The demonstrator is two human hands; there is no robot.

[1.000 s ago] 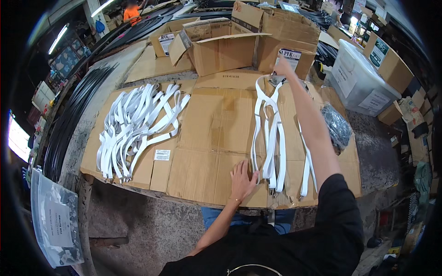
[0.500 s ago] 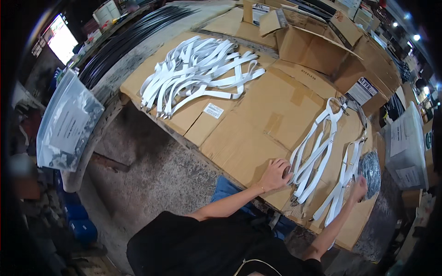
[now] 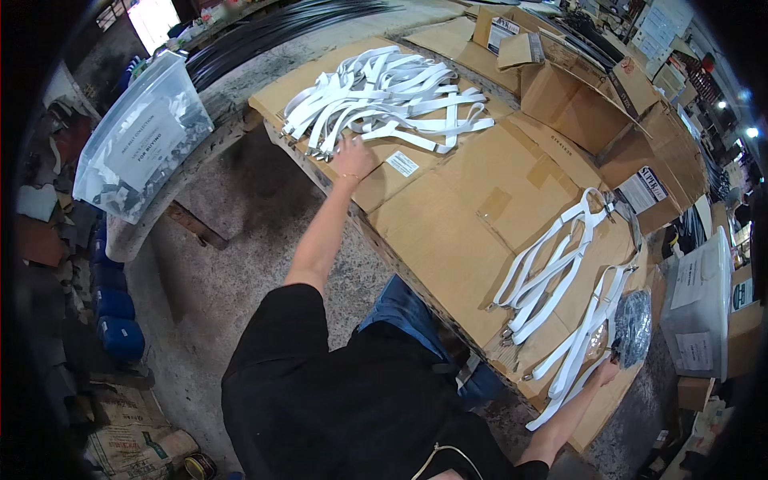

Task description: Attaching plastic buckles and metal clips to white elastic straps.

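Observation:
White elastic suspenders with metal clips lie in a big tangled pile (image 3: 384, 92) at the far left of the cardboard-covered table. My left hand (image 3: 353, 158) reaches to the near edge of this pile, its bent fingers closed on the clip ends. Over at the right lie a smaller group of white suspenders (image 3: 552, 272) and another set (image 3: 580, 340) beside it. My right hand (image 3: 608, 372) is closed at the low right end of that set, apparently pinching a clip; its fingertips are partly hidden. A clear plastic bag of dark grey items (image 3: 634, 326) lies just beyond it.
Flattened cardboard (image 3: 448, 216) covers the table. Open cardboard boxes (image 3: 576, 104) stand at the back right. A clear bin (image 3: 144, 140) is at the left, another bin (image 3: 696, 304) at the right. Long black strips (image 3: 272, 36) lie at the back.
My left hand has moved from the smaller suspender group far left to the big pile. My right hand has shifted slightly down toward the near edge, and the view has turned a little.

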